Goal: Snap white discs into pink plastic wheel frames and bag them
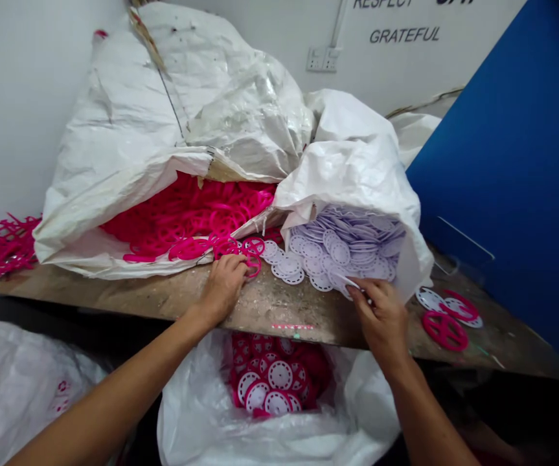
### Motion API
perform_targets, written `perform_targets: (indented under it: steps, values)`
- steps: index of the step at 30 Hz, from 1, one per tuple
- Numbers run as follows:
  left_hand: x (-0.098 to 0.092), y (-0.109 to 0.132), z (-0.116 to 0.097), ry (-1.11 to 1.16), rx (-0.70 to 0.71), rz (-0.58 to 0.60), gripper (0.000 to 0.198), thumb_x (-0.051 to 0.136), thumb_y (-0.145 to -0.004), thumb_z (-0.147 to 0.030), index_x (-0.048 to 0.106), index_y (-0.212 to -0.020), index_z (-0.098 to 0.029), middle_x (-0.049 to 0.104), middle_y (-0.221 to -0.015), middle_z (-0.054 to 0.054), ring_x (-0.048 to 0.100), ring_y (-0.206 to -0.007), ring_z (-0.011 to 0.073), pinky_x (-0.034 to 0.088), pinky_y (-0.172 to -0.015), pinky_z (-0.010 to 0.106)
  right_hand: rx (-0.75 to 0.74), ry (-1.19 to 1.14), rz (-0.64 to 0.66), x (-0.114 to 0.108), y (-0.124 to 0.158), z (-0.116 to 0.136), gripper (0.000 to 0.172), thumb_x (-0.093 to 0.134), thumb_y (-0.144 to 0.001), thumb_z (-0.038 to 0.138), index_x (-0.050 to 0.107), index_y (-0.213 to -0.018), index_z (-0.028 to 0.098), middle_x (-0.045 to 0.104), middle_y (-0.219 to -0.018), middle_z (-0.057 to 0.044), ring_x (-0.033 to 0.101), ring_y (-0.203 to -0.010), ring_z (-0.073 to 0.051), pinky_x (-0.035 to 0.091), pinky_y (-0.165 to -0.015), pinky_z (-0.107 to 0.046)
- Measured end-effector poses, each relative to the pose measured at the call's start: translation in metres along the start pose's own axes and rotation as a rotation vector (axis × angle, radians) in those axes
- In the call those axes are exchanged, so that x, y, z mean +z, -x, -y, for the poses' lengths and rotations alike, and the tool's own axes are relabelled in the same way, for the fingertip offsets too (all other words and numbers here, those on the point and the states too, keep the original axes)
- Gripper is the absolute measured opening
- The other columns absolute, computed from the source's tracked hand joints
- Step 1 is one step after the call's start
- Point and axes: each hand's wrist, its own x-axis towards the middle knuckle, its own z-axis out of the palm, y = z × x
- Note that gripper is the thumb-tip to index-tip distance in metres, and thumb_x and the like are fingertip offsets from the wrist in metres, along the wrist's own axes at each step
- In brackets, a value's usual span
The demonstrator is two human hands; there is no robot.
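My left hand (223, 285) rests on the wooden bench (279, 307), its fingers closed on a pink plastic wheel ring (253, 264) at the mouth of a white sack (128, 149) full of pink rings (192, 217). To the right, my right hand (381, 314) pinches a pale lilac disc (350, 283) at the opening of a second white sack (357, 162) packed with lilac discs (347, 249). Some discs (284, 262) have spilled onto the bench between my hands.
Below the bench edge an open white bag (201, 414) holds assembled pink-and-white wheels (272, 378). Loose wheels (447, 317) lie on the bench at right beside a blue panel (517, 175). Pink scraps (0, 246) pile up at far left. Another white bag (17, 382) sits lower left.
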Motion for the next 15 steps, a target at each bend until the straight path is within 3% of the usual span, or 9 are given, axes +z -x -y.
perform_targets:
  steps: [2,4,6,8,11,15]
  values:
    - [-0.001,0.007,-0.021,0.292,-0.157,0.0,0.01,0.05,-0.085,-0.021,0.058,-0.081,-0.017,0.062,-0.107,0.009,0.054,-0.103,0.0236,0.04,-0.093,0.043,0.11,-0.317,0.066,0.007,0.009,0.025,0.03,0.056,-0.083,0.038,0.062,-0.107,0.021,0.062,-0.085,-0.004,0.058,-0.075,-0.018,0.047,-0.069,-0.031]
    - [0.001,0.017,-0.046,0.734,-0.39,0.047,0.012,0.052,-0.085,-0.029,0.055,-0.083,-0.017,0.064,-0.097,0.006,0.06,-0.09,0.0188,0.047,-0.085,0.036,0.207,-0.561,0.133,0.017,0.018,0.047,0.035,0.058,-0.083,0.035,0.057,-0.114,0.022,0.062,-0.083,-0.002,0.057,-0.07,-0.016,0.047,-0.063,-0.027]
    - [0.005,0.029,-0.069,1.131,-0.583,0.098,0.019,0.057,-0.082,-0.035,0.053,-0.089,-0.018,0.064,-0.092,0.003,0.062,-0.083,0.0155,0.05,-0.081,0.033,0.204,-0.614,0.177,0.026,0.026,0.06,0.035,0.058,-0.083,0.032,0.058,-0.116,0.023,0.061,-0.087,-0.003,0.057,-0.072,-0.015,0.047,-0.064,-0.027]
    - [0.01,0.04,-0.085,1.313,-0.653,0.102,0.028,0.06,-0.081,-0.038,0.053,-0.101,-0.02,0.065,-0.097,0.003,0.063,-0.085,0.0147,0.051,-0.08,0.031,0.112,-0.516,0.196,0.032,0.033,0.065,0.032,0.059,-0.083,0.029,0.063,-0.114,0.024,0.059,-0.093,-0.004,0.056,-0.077,-0.015,0.047,-0.069,-0.028]
    - [0.015,0.05,-0.094,1.24,-0.589,0.105,0.033,0.057,-0.084,-0.038,0.054,-0.112,-0.02,0.066,-0.106,0.005,0.063,-0.092,0.0173,0.051,-0.082,0.031,-0.054,-0.372,0.208,0.032,0.041,0.066,0.03,0.056,-0.084,0.025,0.066,-0.112,0.028,0.055,-0.097,-0.006,0.056,-0.085,-0.017,0.047,-0.076,-0.03]
    - [0.012,0.056,-0.093,0.835,-0.369,0.058,0.028,0.049,-0.088,-0.032,0.062,-0.11,-0.018,0.065,-0.113,0.006,0.059,-0.104,0.0203,0.044,-0.092,0.031,-0.079,-0.421,0.366,0.025,0.045,0.07,0.028,0.049,-0.09,0.026,0.066,-0.111,0.027,0.062,-0.098,-0.005,0.059,-0.09,-0.017,0.047,-0.077,-0.029]
